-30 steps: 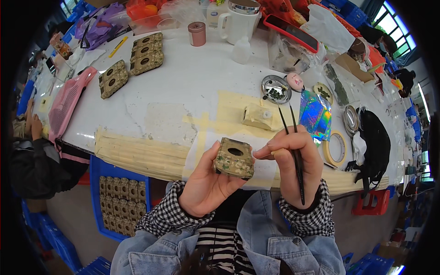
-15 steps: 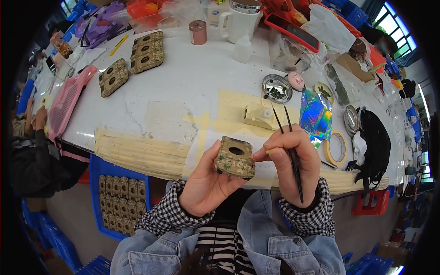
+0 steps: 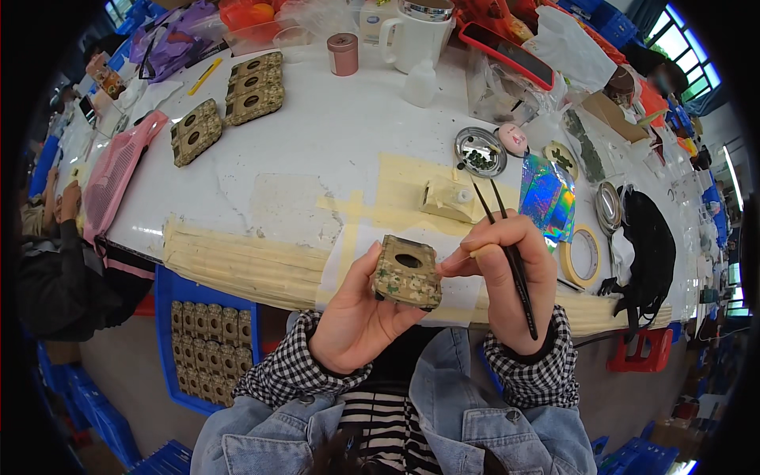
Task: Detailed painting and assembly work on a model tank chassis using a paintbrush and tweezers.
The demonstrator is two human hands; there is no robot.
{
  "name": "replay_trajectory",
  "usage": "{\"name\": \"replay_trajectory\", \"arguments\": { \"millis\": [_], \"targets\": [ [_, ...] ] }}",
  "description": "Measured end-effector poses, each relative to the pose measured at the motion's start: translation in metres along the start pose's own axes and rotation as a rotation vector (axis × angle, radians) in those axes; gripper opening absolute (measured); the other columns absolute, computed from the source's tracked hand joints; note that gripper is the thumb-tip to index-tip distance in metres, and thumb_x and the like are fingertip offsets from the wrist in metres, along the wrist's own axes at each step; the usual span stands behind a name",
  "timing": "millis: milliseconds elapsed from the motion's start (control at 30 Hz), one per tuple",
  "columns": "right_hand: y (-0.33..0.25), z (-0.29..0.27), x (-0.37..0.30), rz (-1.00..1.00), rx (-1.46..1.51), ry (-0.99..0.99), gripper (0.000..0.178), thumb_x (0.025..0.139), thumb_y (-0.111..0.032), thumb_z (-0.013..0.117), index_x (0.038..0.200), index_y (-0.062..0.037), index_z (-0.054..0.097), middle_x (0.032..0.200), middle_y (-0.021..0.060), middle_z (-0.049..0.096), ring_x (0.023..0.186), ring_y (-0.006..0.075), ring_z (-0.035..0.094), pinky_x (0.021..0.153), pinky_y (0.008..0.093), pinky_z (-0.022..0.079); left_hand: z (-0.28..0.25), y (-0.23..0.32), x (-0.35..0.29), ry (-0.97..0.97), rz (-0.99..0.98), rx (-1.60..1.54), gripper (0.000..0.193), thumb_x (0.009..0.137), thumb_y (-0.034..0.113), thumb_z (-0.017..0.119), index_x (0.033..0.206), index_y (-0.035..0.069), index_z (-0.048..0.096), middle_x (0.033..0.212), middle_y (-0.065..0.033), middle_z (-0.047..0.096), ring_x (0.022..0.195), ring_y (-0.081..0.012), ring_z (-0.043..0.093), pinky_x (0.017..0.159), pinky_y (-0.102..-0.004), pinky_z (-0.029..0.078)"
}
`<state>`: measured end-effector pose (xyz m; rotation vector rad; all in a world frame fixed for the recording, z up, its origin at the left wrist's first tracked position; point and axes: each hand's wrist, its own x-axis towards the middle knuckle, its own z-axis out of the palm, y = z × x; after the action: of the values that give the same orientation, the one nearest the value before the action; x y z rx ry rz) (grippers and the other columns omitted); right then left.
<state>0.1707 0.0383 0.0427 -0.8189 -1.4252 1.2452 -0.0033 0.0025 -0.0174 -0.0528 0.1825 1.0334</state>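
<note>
Between the thumb and fingers of my left hand (image 3: 352, 317) is a camouflage-patterned case (image 3: 408, 286) with a dark oval opening, tilted towards me. My right hand (image 3: 514, 281) is closed around black tweezers (image 3: 518, 277), whose tips point up and away from the case. Its fingertips come close to the case's right edge. A thin, pale, stick-like thing (image 3: 474, 254) shows at the right thumb and forefinger; its kind is too small to make out. Beyond my hands stands a small tape-covered block (image 3: 445, 198), near a round metal dish (image 3: 480, 153) with small dark green bits.
More camouflage cases (image 3: 253, 87) lie at the back left, near a yellow cutter (image 3: 204, 77). Rows of cases fill a blue tray (image 3: 164, 332) below the table edge. To the right are a tape roll (image 3: 580, 257), holographic sheet (image 3: 546, 198) and black bag (image 3: 647, 245). Another person's hand (image 3: 70, 202) shows left.
My right hand has shifted slightly right, and the tweezers have tilted a little with it. The left hand and the case stay nearly in place.
</note>
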Motion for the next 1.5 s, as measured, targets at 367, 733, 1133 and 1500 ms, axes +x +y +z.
{"name": "replay_trajectory", "arguments": {
  "millis": [367,733,1133,1500],
  "targets": [
    [0.022,-0.029,0.042,-0.444,-0.912,0.235,0.009,0.08,-0.002,0.067,0.086,-0.0004,0.061,0.075,0.0102,0.056,0.066,0.0224,0.055,0.059,0.0317,0.044,0.0,0.007,-0.002,-0.021,0.042,0.027,0.06,0.1,0.041,0.032,0.136,-0.007,0.03,0.13,-0.023,0.044,0.108,-0.0294,0.057,0.092,-0.0341,0.054],
    [0.019,-0.038,-0.001,-0.202,-0.609,0.123,0.042,0.088,-0.009,0.062,0.125,0.0042,0.046,0.098,0.0149,0.064,0.092,0.0212,0.063,0.084,0.0304,0.048,-0.001,0.01,-0.004,-0.005,0.131,-0.03,0.066,0.1,0.041,0.034,0.14,-0.009,0.02,0.121,-0.0281,0.047,0.105,-0.0335,0.058,0.092,-0.0351,0.054],
    [0.039,-0.051,-0.034,0.329,-0.159,0.1,0.024,0.096,-0.016,0.054,0.098,0.0053,0.064,0.086,0.0088,0.067,0.076,0.0118,0.065,0.069,0.022,0.051,-0.002,0.008,0.0,-0.001,0.125,-0.039,0.067,0.1,0.041,0.034,0.141,-0.009,0.018,0.123,-0.0285,0.046,0.106,-0.0338,0.057,0.094,-0.036,0.053],
    [0.041,-0.049,-0.03,0.366,-0.204,0.097,0.024,0.095,-0.017,0.056,0.096,0.0048,0.065,0.078,0.0063,0.066,0.069,0.009,0.063,0.059,0.0195,0.047,-0.005,0.01,0.0,-0.029,0.095,-0.061,0.068,0.1,0.042,0.033,0.142,-0.008,0.015,0.121,-0.0278,0.048,0.107,-0.0333,0.056,0.094,-0.0359,0.053]
  ]
}}
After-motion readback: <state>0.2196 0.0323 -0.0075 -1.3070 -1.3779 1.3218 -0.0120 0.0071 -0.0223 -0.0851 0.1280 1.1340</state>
